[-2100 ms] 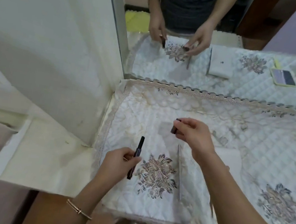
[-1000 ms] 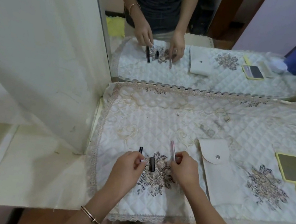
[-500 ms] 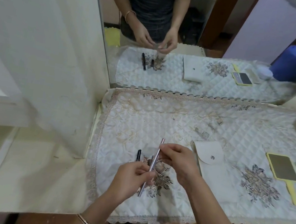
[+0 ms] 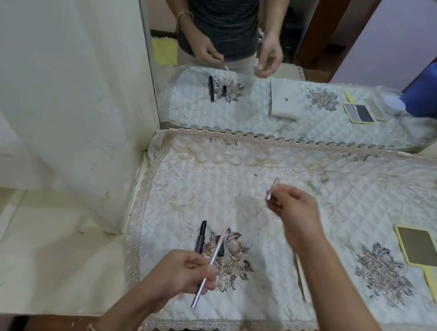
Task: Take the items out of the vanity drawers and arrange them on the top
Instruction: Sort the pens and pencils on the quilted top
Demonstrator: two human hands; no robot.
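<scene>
Head view, left hand [image 4: 180, 273] gripping slim silver pencil [image 4: 214, 250] near worktop edge, right hand [image 4: 296, 210] pinching small silver cap [image 4: 271, 188] farther right, black pen [image 4: 201, 237] lying on quilted cover [image 4: 210, 175].

Quilted satin-sheen cloth cover [image 4: 323, 182] with lace edging, glossy metallic pencil [image 4: 209, 267], smooth glass mirror [image 4: 320, 24]

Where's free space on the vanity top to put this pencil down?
Bare quilted cloth runs along the back, below the wall mirror, and between your right hand and the yellow hand mirror. Crowded near the black pen by your left hand.
</scene>
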